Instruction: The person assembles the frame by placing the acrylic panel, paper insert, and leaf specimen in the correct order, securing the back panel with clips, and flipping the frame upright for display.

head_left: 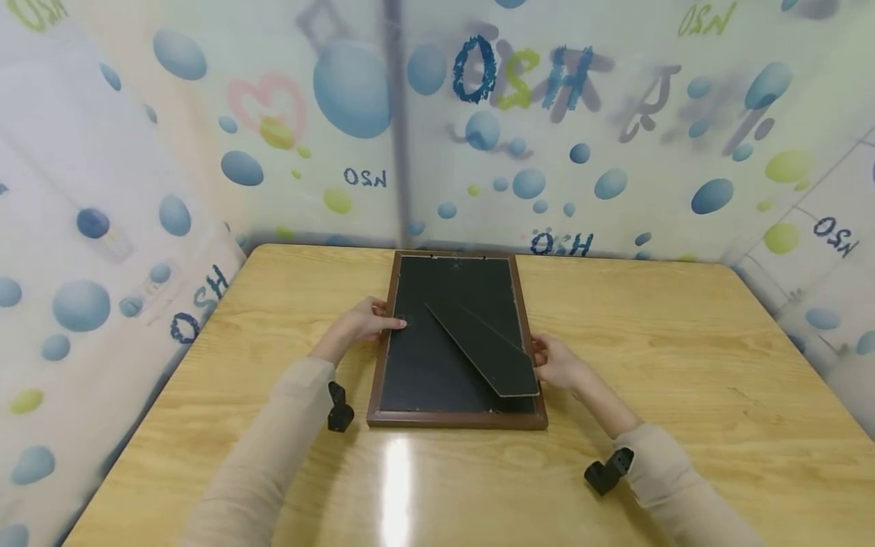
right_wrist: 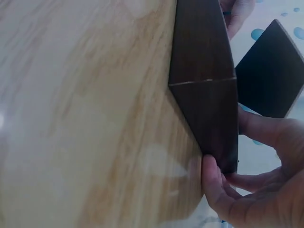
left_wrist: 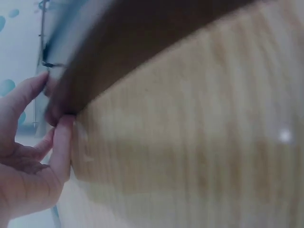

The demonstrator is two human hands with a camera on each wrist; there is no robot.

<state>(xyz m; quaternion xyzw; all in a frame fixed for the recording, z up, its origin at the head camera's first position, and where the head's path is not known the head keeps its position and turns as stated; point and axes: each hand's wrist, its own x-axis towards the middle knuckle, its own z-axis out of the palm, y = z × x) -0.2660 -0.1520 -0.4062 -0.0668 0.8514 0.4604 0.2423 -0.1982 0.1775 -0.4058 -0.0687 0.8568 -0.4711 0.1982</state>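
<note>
A brown-edged picture frame (head_left: pixel 417 372) lies face down on the table, its black back towards me. The stand leg (head_left: pixel 478 346) on that back sticks up at a slant. At the left edge my left hand (head_left: pixel 362 323) grips the frame, thumb on the back and fingers at the outer side. My right hand (head_left: pixel 562 365) holds the opposite edge beside the leg's wide end. In the left wrist view, fingertips reach the underside of the brown border (left_wrist: pixel 114 57). The right wrist view shows thumb and fingers pinching the border (right_wrist: pixel 204 52) near a mitred corner.
The wooden table (head_left: pixel 683 365) extends around the frame. Behind it and at both sides hang pale curtains (head_left: pixel 437 152) printed with blue and green dots. Small black devices (head_left: pixel 339 408) are strapped at both wrists.
</note>
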